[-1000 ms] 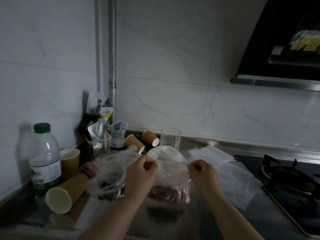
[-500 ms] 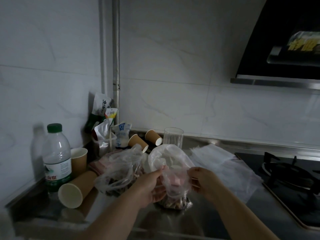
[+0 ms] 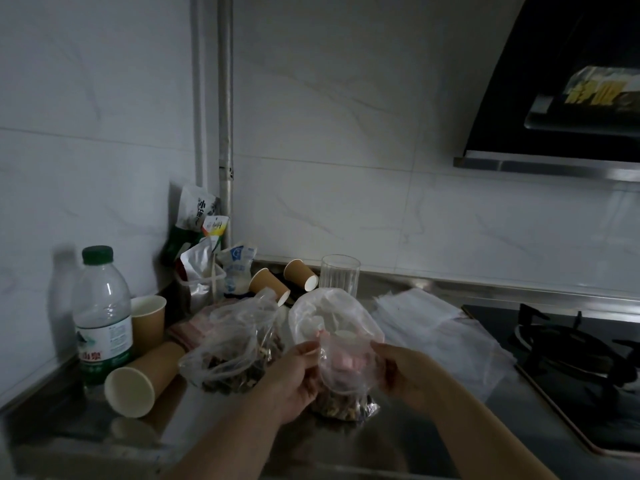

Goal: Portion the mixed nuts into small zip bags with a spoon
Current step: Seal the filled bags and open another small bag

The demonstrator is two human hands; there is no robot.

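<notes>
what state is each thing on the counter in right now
small zip bag: mouth held open, both hands pinching it
left hand: pinching bag rim
right hand: pinching bag rim
water bottle: upright, capped
paper cup: lying on its side
glass: upright, looks empty

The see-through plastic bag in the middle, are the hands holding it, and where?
Yes. The left hand and right hand each pinch one side of the clear plastic bag near its open top edge; nuts sit at its bottom.
</notes>
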